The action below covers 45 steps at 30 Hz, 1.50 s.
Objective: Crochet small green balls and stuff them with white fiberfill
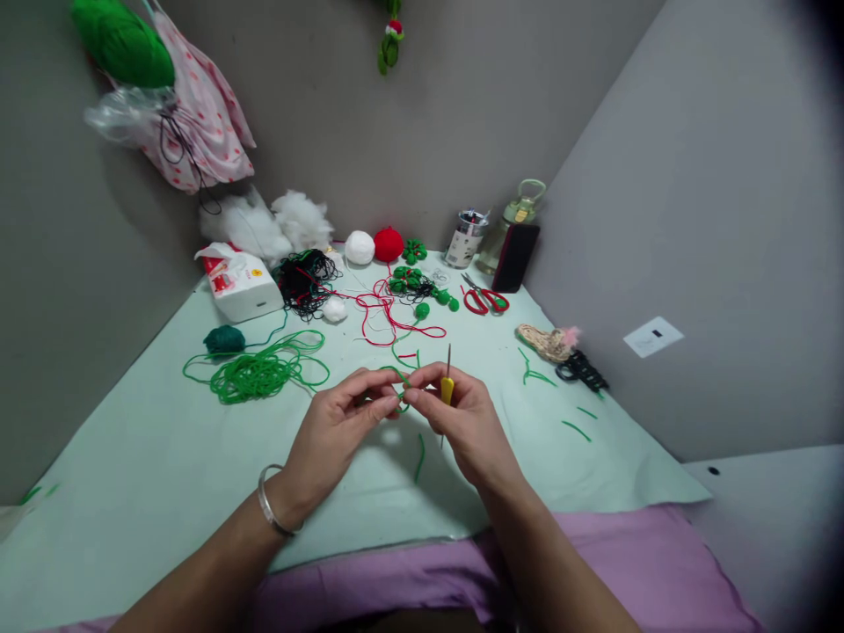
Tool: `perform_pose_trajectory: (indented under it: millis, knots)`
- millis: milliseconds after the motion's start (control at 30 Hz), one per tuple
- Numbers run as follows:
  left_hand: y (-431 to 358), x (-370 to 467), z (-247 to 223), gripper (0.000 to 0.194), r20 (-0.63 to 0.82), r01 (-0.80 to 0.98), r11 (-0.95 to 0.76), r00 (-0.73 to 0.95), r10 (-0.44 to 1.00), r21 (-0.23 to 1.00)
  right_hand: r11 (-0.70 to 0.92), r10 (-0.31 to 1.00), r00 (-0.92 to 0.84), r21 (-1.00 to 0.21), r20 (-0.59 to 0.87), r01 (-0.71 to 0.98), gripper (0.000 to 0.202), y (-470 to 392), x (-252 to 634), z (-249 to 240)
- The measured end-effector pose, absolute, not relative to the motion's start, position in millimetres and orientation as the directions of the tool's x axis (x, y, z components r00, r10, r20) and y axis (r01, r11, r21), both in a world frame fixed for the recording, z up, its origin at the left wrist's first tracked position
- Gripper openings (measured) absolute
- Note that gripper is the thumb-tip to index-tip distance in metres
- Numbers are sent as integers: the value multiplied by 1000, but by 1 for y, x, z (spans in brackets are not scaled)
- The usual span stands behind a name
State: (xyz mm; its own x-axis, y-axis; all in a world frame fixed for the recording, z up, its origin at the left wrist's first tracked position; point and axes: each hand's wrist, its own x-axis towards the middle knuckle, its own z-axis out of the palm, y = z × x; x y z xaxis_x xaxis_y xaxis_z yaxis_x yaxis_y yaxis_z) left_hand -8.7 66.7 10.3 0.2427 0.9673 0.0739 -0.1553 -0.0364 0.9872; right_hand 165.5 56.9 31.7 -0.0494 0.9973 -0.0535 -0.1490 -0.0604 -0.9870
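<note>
My left hand (352,413) and my right hand (462,418) meet above the front middle of the table. Between their fingertips is green yarn (401,376), pinched by both. A crochet hook with a yellow grip (447,389) stands nearly upright among my right fingers, its metal tip pointing away from me. From the left, a loose pile of green yarn (254,378) trails a strand toward my left hand. A short green yarn piece (420,457) lies just below the hands. Fingers partly hide the yarn's shape.
Behind the hands lie red yarn (428,331), a red ball (389,244), a white ball (360,248) and red-handled scissors (486,301). A tissue pack (243,294) stands back left; a bottle (494,249) and a dark phone (516,258) stand back right.
</note>
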Motion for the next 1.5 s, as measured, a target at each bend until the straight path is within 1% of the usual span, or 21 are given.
perform_pose_trajectory:
  millis: [100, 233, 433, 500, 567, 667, 700, 767, 867, 967, 1067, 1133, 1200, 1267, 1333, 1433, 1500]
  knots:
    - [67, -9, 10, 18, 61, -151, -24, 244, 968, 988, -54, 998, -26, -989, -51, -138, 23, 57, 166, 31]
    - [67, -10, 12, 23, -2, -171, 54, 291, 957, 984, -59, 998, 21, -988, -62, -141, 26, 57, 169, 27]
    - [67, -11, 9, 31, -48, -163, 105, 321, 946, 981, -76, 995, 49, -980, -87, -182, 27, 60, 174, 24]
    - [68, -11, 7, 35, -56, -148, 106, 308, 950, 983, -35, 998, 37, -983, -42, -178, 32, 60, 178, 25]
    - [69, -12, 5, 40, -63, -127, 101, 273, 960, 987, 40, 999, 34, -989, 36, -140, 44, 59, 185, 27]
    - [69, -13, 4, 46, -42, -110, 65, 199, 979, 992, 122, 988, 103, -991, 117, -52, 55, 54, 193, 27]
    - [69, -13, 4, 47, -31, -110, 51, 182, 983, 993, 132, 983, 133, -990, 124, -48, 56, 52, 194, 27]
    - [69, -13, 5, 48, -18, -114, 37, 167, 986, 993, 157, 976, 166, -982, 139, -101, 56, 48, 194, 26]
    - [68, -12, 6, 49, -25, -128, 48, 175, 984, 991, 246, 964, 157, -947, 216, -208, 53, 44, 190, 25]
    - [67, -10, 7, 47, -25, -145, 53, 188, 982, 988, 307, 949, 148, -927, 280, -216, 43, 42, 184, 24]
    - [66, -10, 8, 46, -21, -151, 49, 184, 983, 987, 347, 931, 161, -932, 329, -101, 22, 37, 180, 24]
    - [66, -10, 9, 46, -18, -160, 45, 167, 986, 986, 395, 903, 162, -918, 397, 46, 10, 33, 177, 26]
    - [65, -10, 9, 45, -19, -171, 45, 152, 988, 984, 474, 850, 131, -849, 510, 233, 5, 27, 176, 28]
    - [64, -10, 10, 44, -22, -183, 48, 144, 989, 982, 557, 776, 51, -722, 628, 411, 14, 23, 174, 29]
    - [63, -9, 11, 43, -31, -201, 61, 150, 988, 978, 605, 711, -43, -580, 701, 547, 21, 20, 173, 27]
    - [61, -8, 14, 43, -61, -251, 106, 184, 981, 962, 648, 603, -169, -356, 779, 673, 24, 20, 172, 19]
    - [60, -7, 16, 43, -89, -293, 155, 226, 970, 944, 683, 498, -240, -206, 833, 701, 26, 23, 173, 13]
